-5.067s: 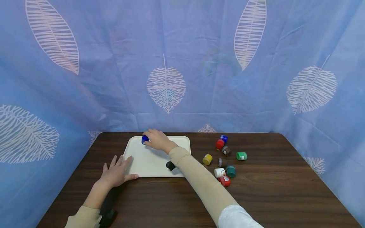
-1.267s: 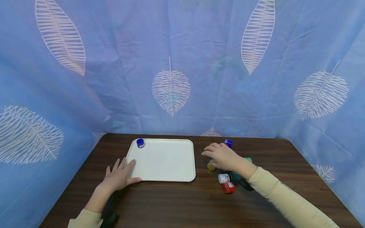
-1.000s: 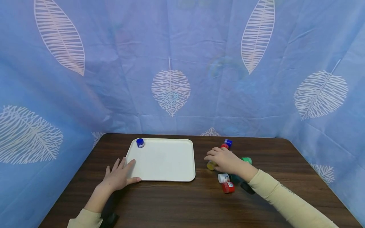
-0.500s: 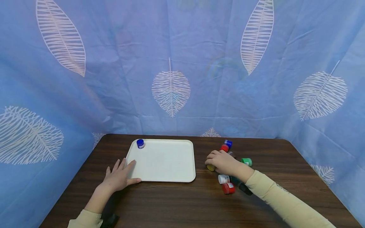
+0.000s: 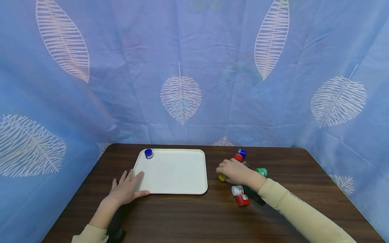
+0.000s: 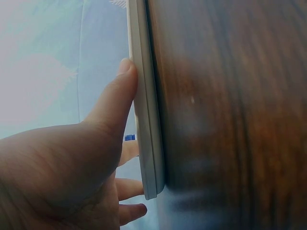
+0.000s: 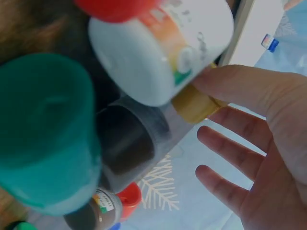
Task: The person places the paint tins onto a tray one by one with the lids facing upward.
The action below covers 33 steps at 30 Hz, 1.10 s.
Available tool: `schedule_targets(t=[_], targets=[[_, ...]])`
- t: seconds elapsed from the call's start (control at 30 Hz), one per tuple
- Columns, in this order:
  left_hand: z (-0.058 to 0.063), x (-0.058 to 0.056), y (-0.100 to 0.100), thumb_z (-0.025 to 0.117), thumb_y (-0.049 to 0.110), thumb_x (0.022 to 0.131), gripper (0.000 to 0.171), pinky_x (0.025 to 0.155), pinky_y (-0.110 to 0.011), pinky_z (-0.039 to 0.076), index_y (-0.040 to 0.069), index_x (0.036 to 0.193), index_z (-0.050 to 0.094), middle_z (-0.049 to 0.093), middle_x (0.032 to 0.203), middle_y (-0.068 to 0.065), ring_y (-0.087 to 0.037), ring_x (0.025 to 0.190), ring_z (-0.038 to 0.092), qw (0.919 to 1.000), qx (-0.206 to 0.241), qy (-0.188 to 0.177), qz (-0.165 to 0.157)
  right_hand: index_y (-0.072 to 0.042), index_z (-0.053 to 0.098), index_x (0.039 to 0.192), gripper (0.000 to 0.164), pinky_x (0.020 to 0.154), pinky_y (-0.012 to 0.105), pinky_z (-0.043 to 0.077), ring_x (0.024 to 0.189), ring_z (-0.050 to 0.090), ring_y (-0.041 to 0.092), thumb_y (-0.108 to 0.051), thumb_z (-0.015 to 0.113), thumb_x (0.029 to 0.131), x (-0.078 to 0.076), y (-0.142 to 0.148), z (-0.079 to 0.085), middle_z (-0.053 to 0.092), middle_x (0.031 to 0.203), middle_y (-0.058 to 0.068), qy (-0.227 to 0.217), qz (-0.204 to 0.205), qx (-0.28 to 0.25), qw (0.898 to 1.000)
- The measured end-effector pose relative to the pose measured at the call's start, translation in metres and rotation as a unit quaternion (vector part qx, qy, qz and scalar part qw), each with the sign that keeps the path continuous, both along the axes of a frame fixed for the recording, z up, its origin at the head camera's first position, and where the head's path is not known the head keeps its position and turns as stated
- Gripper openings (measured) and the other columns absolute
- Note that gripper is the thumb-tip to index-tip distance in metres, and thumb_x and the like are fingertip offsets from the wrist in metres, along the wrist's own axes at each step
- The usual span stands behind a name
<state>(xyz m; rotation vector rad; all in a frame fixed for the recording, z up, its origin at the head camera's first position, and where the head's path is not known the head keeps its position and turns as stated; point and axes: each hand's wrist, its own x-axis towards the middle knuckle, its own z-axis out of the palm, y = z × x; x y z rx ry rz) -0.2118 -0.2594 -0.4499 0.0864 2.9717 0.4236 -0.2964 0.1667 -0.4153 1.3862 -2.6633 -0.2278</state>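
My right hand (image 5: 237, 172) pinches a yellow paint jar (image 5: 221, 177) between thumb and fingers, at the left side of a group of jars. In the right wrist view the yellow jar (image 7: 189, 106) shows between thumb and index finger, partly behind a white paint jar (image 7: 158, 52). My left hand (image 5: 123, 190) rests on the left side of a white tray (image 5: 174, 172), its fingers spread and its thumb along the front rim. A blue paint jar (image 5: 149, 154) stands in the tray's far left corner.
Around my right hand lie a red jar (image 5: 242, 200), a green jar (image 5: 261, 171), another red jar (image 5: 238, 157) and a blue jar (image 5: 242, 152). A teal jar (image 7: 48, 134) and dark jars show in the right wrist view. A blue leaf-patterned curtain (image 5: 194, 67) hangs behind the table.
My right hand has let go of the blue jar on the tray, moved right to the jars and taken hold of the yellow one, shifting it slightly left. My left hand has stayed on the tray.
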Motion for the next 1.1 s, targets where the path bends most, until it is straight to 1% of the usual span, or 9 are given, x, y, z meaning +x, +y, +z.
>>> schedule_targets(t=[0.13, 0.27, 0.37, 0.57, 0.8, 0.97, 1.1], targets=[[0.002, 0.001, 0.001, 0.062, 0.068, 0.081, 0.094, 0.104, -0.081, 0.01, 0.01, 0.15, 0.035, 0.021, 0.155, -0.036, -0.058, 0.142, 0.014, 1.0, 0.0, 0.002, 0.0, -0.016, 0.067, 0.107, 0.033, 0.083, 0.041, 0.053, 0.1, 0.063, 0.021, -0.02, 0.083, 0.078, -0.002, -0.005, 0.002, 0.07, 0.104, 0.0, -0.003, 0.01, -0.015, 1.0], [0.004, 0.001, 0.002, 0.063, 0.068, 0.08, 0.094, 0.104, -0.081, 0.012, 0.01, 0.15, 0.036, 0.022, 0.154, -0.036, -0.058, 0.142, 0.016, 0.9999, -0.005, 0.008, -0.003, -0.017, 0.066, 0.107, 0.033, 0.082, 0.04, 0.053, 0.096, 0.063, 0.02, -0.023, 0.082, 0.079, -0.004, -0.012, 0.004, 0.071, 0.101, -0.001, 0.016, 0.028, -0.024, 0.999], [0.004, 0.001, 0.002, 0.062, 0.068, 0.081, 0.094, 0.104, -0.081, 0.012, 0.011, 0.15, 0.036, 0.022, 0.154, -0.036, -0.058, 0.142, 0.016, 1.0, -0.005, 0.006, -0.002, -0.016, 0.067, 0.107, 0.033, 0.08, 0.039, 0.053, 0.095, 0.063, 0.019, -0.026, 0.081, 0.08, -0.005, -0.019, 0.008, 0.07, 0.1, -0.001, 0.027, 0.033, -0.032, 0.999], [0.004, 0.002, 0.002, 0.062, 0.068, 0.081, 0.094, 0.104, -0.081, 0.011, 0.011, 0.151, 0.035, 0.021, 0.155, -0.036, -0.058, 0.142, 0.015, 1.0, -0.002, -0.001, 0.0, -0.016, 0.066, 0.106, 0.031, 0.077, 0.037, 0.051, 0.091, 0.063, 0.017, -0.027, 0.079, 0.08, -0.009, -0.038, 0.013, 0.069, 0.096, -0.002, 0.044, 0.036, -0.05, 0.997], [-0.001, 0.001, 0.001, 0.061, 0.07, 0.08, 0.095, 0.104, -0.081, 0.01, 0.01, 0.15, 0.035, 0.02, 0.155, -0.036, -0.059, 0.142, 0.014, 1.0, 0.0, -0.004, 0.001, -0.016, 0.064, 0.105, 0.03, 0.072, 0.033, 0.048, 0.083, 0.058, 0.014, -0.032, 0.076, 0.083, -0.016, -0.061, 0.016, 0.065, 0.093, -0.002, 0.032, 0.027, -0.071, 0.997], [-0.002, 0.0, 0.001, 0.06, 0.071, 0.08, 0.097, 0.104, -0.081, 0.009, 0.011, 0.15, 0.035, 0.02, 0.155, -0.036, -0.059, 0.142, 0.014, 1.0, 0.001, -0.005, 0.001, -0.016, 0.063, 0.105, 0.028, 0.068, 0.031, 0.045, 0.081, 0.057, 0.014, -0.034, 0.073, 0.085, -0.024, -0.074, 0.016, 0.064, 0.091, -0.003, 0.053, 0.031, -0.083, 0.995], [-0.001, -0.001, 0.0, 0.06, 0.072, 0.079, 0.097, 0.104, -0.081, 0.009, 0.011, 0.151, 0.035, 0.02, 0.155, -0.036, -0.059, 0.142, 0.014, 1.0, -0.003, -0.006, 0.004, -0.016, 0.063, 0.104, 0.026, 0.066, 0.03, 0.043, 0.08, 0.057, 0.014, -0.034, 0.071, 0.086, -0.03, -0.084, 0.015, 0.064, 0.091, -0.003, 0.066, 0.028, -0.102, 0.992]])
